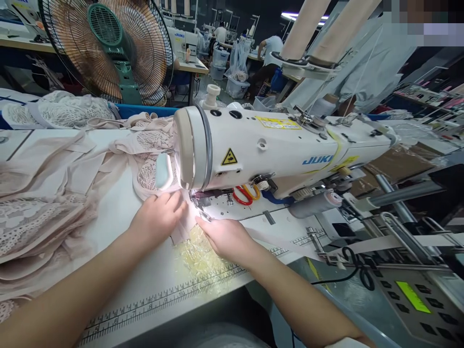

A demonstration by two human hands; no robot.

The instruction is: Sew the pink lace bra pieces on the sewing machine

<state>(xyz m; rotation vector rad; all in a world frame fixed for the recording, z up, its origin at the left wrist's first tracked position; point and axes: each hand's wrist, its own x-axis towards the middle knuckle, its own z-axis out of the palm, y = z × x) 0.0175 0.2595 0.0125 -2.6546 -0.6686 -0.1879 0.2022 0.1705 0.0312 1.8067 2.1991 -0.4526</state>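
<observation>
The white sewing machine (232, 145) reaches across the table, its needle area lit at the left end. Just left of the presser foot (195, 199), my left hand (157, 217) has its fingers bent and closed on the pale pink lace garment (143, 174). My right hand (226, 237) is in front of the foot, thumb and fingers pinched at the edge of the pink fabric (183, 227); its fingertips are partly hidden. A small metal guide (205, 215) touches the thumb area. Yellowed clear tape (199, 253) lies under the right hand.
More pink lace pieces (43, 208) are heaped at left. Red-handled scissors (242, 195) lie behind the needle area. A ruler tape (145, 309) runs along the front edge. A fan (108, 48) stands behind; a band feeder with a control box (409, 295) is at right. Co-workers sit far back.
</observation>
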